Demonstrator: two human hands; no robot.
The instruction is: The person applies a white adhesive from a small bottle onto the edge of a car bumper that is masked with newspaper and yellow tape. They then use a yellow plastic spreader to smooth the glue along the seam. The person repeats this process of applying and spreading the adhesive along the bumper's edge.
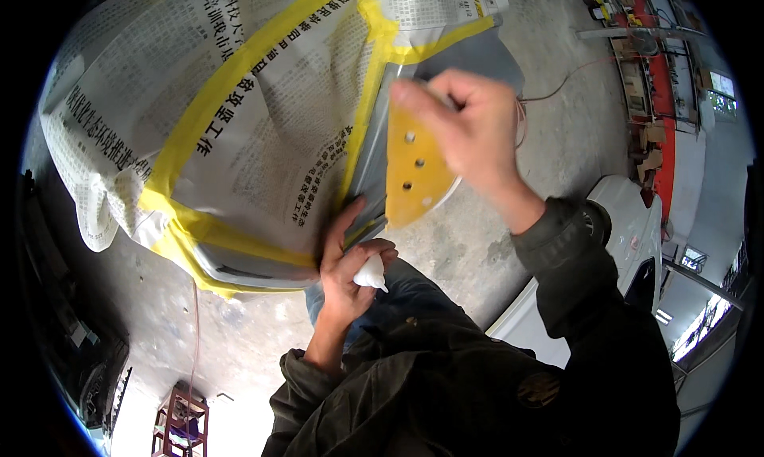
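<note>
In front of me is a grey car body part (372, 159), largely masked with printed newspaper (294, 115) and yellow tape (181, 151). A yellow sheet of sandpaper (407, 171) with several punched holes hangs from my right hand (477, 127), pinched between thumb and fingers beside the bare grey strip; the hand is slightly blurred. Lower down, my left hand (341, 280) curls round a white, cone-tipped thing (371, 274), whose kind I cannot make out. Its index finger stretches up to the grey edge near the taped paper.
A white car (593, 274) stands behind on the right. Beyond it run red shelving (662, 147) and cardboard boxes (652, 155). At lower left is a small reddish-brown rack (181, 425), and a thin hose (196, 330) hangs near it. The floor (557, 91) is grey concrete.
</note>
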